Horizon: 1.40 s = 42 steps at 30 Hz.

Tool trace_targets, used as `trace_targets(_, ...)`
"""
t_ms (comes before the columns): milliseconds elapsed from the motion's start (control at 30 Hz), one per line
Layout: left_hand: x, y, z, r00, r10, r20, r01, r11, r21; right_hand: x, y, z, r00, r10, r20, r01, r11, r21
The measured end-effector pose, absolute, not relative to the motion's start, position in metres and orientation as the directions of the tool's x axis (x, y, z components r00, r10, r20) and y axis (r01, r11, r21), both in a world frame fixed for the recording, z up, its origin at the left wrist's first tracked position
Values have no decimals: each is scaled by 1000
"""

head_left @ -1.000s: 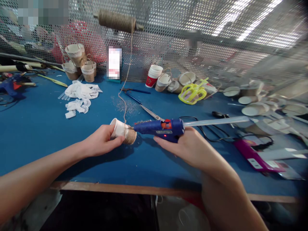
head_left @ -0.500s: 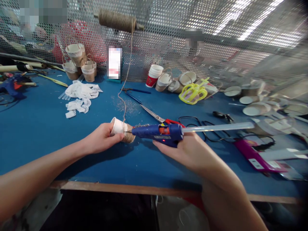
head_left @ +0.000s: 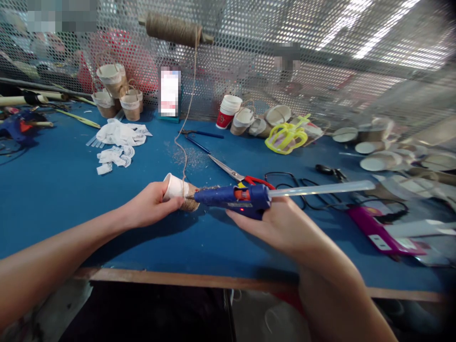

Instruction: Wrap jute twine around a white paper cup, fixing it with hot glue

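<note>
My left hand (head_left: 155, 204) is closed round a white paper cup (head_left: 174, 186) that lies tilted above the blue table, its lower part wrapped in brown twine. In my right hand (head_left: 274, 218) is a blue hot glue gun (head_left: 233, 198), with a long clear glue stick (head_left: 320, 188) out of its back and a small red light lit. The gun's nozzle meets the cup at the edge of the wrapping, by my left thumb. From a twine spool (head_left: 173, 29) on the mesh, a loose strand (head_left: 191, 90) runs down to the cup.
Scissors (head_left: 228, 167) and blue-handled pliers (head_left: 199, 137) lie behind the cup. White paper scraps (head_left: 119, 135) are at left, twine-covered cups (head_left: 111, 78) behind them. A yellow crown-shaped piece (head_left: 287, 137), a purple power strip (head_left: 368, 230) and black cables (head_left: 285, 178) occupy the right side.
The glue gun has shifted very slightly left, its nozzle still at the cup. My left hand and the cup look unmoved.
</note>
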State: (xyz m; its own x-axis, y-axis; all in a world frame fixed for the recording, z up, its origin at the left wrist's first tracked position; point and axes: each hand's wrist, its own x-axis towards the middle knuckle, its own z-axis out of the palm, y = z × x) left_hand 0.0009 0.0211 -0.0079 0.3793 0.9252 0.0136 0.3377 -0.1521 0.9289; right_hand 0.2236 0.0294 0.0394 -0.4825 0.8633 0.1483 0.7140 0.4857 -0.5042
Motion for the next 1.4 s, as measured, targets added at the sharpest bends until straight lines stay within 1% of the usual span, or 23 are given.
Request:
trace_targets(100,0,20,-8,382,923,46,389,-206,898,223,33,41,-469,873,132,721,465,-514)
trace_targets(267,0,18,-11,343,939,32,515,-216,829,220,36,48,-434,893,116,731,425,-534)
trace_targets(533,1,15,-13,372,925,72,583,-294,757,220,40,41,-412,903,122,735,408,-542)
trace_targets(667,1,16,-12,381,921,80,588,-308,748,221,40,44,-409,906,106,748,400,-530)
trace_targets(733,0,16,-12,382,921,81,585,-308,750,222,39,46,-401,913,75,760,378,-529)
trace_targets(967,0,16,-11,419,899,126,559,-364,745,222,41,47,-297,950,-100,820,200,-536)
trace_targets(1067,0,16,-10,444,882,156,549,-405,731,222,42,46,-313,941,-126,807,194,-558)
trace_targets(1267,-1,16,-10,424,900,102,576,-356,736,226,41,47,-298,941,-157,823,170,-543)
trace_targets(1400,0,16,-10,435,891,134,569,-387,726,225,42,47,-318,935,-155,814,186,-551)
